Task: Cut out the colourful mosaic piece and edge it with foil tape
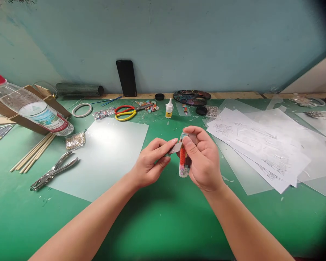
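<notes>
In front of me, above the green table, my right hand (pixel 203 156) grips a small flat strip painted red, orange and dark (pixel 183 161). Its lower end is rounded, and the thumb lies across its upper part. My left hand (pixel 154 159) pinches a small greyish flat piece (pixel 176 148) between thumb and fingers. That piece reaches to the edge of the painted strip and seems to touch it; its exact kind I cannot make out. Beyond the hands stands a white glue bottle (pixel 168 109) with a pointed nozzle.
Left are a translucent sheet (pixel 111 156), a hole punch (pixel 54 172), wooden sticks (pixel 34 154), a bead bag (pixel 75 140) and a tilted water bottle (pixel 35 108). Scissors (pixel 126 113) and a phone (pixel 126 78) are behind. Drawn papers (pixel 255 141) cover the right side.
</notes>
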Available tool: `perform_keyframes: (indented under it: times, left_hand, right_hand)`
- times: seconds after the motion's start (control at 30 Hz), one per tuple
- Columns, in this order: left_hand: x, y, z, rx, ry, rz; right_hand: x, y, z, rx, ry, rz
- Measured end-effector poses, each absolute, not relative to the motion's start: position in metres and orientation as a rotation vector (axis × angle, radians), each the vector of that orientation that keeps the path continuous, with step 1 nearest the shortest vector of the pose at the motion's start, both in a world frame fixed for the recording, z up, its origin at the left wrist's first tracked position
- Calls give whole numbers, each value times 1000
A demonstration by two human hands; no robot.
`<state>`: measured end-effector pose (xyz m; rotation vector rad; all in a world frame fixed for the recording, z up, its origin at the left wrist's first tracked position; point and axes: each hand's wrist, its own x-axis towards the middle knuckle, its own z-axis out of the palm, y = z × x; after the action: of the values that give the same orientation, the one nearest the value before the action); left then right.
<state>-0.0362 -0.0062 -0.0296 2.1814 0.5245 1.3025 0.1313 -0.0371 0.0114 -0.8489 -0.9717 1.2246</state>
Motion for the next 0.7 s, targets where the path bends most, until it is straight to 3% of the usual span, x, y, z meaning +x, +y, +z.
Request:
perform_keyframes:
  times: [0.7]
  left_hand:
    - [-35,-5,-31,2046,727,1336]
  right_hand:
    - [127,-42,14,-915,-1029,1218]
